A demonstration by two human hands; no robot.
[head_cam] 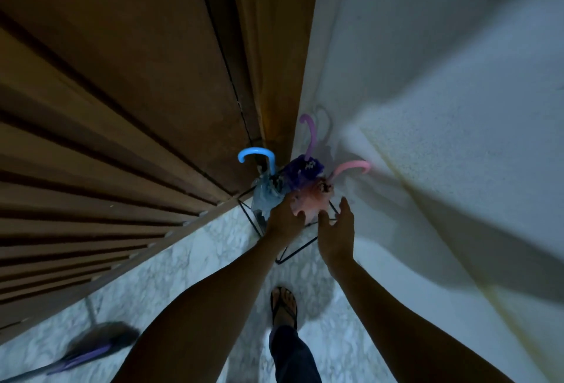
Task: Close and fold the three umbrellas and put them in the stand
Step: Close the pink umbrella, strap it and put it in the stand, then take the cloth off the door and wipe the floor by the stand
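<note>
Dim corner, door meets wall. Far left of both hands, low on the floor, a loose sandal lies blurred. Just beyond the left hand, the blue umbrella stands folded in the wire stand, crook handle up and curling leftward. Between and beyond the two hands, the purple umbrella is also down in the stand, handle rising against the white wall. Directly ahead of the hands, the pink umbrella sits in the stand with its bunched canopy uppermost and its handle angling off to the right. Judgement: all three look closed, gathered and stowed, so the task reads as nearly or wholly finished; what may remain is only tucking the pink fabric tidier, though straps or fastenings are too dark to tell. Left hand: reaches forward, fingers loosely bent, fingertips touching the pink canopy's near side; no clear grip visible, more a press or a pat than a hold. Right hand: spread and relaxed, fingers straight, hovering just beside the pink canopy and above the stand's rim, holding nothing. Below the hands, a foot in a sandal on the marble floor.
</note>
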